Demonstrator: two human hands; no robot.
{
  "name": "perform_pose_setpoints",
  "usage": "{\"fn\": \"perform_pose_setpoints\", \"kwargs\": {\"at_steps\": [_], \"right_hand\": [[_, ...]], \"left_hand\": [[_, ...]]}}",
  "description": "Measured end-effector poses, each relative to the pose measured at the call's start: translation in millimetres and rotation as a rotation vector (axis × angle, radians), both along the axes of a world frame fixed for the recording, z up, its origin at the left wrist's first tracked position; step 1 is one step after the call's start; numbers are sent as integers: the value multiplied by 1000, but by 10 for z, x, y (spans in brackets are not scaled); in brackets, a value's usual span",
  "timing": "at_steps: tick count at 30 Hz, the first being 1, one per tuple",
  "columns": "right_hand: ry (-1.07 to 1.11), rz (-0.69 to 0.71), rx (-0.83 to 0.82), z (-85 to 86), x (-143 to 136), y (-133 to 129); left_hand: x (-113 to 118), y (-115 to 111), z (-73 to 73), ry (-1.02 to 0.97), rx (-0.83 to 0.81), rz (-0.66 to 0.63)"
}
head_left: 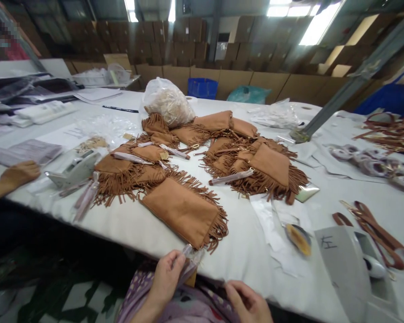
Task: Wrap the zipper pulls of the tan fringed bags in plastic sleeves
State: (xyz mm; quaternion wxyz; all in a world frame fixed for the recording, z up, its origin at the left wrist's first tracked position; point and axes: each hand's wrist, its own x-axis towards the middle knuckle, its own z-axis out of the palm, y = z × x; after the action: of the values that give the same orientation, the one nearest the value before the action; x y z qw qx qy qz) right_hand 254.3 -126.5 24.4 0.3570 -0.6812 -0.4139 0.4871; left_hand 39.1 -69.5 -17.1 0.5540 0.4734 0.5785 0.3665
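Note:
A brown fringed pouch (180,208) lies flat at the table's near edge, its fringe spread on the far and right sides. From its lower corner hangs a strap in clear plastic wrap (190,262), pinched between the thumb and fingers of my left hand (168,271). My right hand (249,300) is just off the table edge to the right, fingers pressed together; what they hold, if anything, I cannot make out. Behind the pouch, more fringed pouches (121,166) are heaped at left, and another pile (269,166) lies at right, some with wrapped straps.
Tape dispensers (343,264) (76,168) stand at right and left. Near the right one lie brown straps (373,229) and a yellow-centred roll (298,240). A metal post (350,83) rises at right. A stuffed plastic bag (168,103) sits behind. Another person's hand (22,172) rests at left.

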Motion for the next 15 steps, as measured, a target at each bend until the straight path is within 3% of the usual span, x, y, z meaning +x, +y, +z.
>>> {"fn": "perform_pose_setpoints", "kwargs": {"at_steps": [2, 5, 10, 15], "right_hand": [[91, 126, 52, 64, -387, 186], [167, 252, 101, 23, -686, 404], [123, 315, 121, -118, -808, 673], [81, 294, 81, -129, -872, 766]], "left_hand": [[-19, 4, 21, 100, 68, -40], [-34, 16, 58, 195, 129, -100], [-51, 2, 77, 244, 162, -165], [-74, -62, 67, 223, 189, -169]]}}
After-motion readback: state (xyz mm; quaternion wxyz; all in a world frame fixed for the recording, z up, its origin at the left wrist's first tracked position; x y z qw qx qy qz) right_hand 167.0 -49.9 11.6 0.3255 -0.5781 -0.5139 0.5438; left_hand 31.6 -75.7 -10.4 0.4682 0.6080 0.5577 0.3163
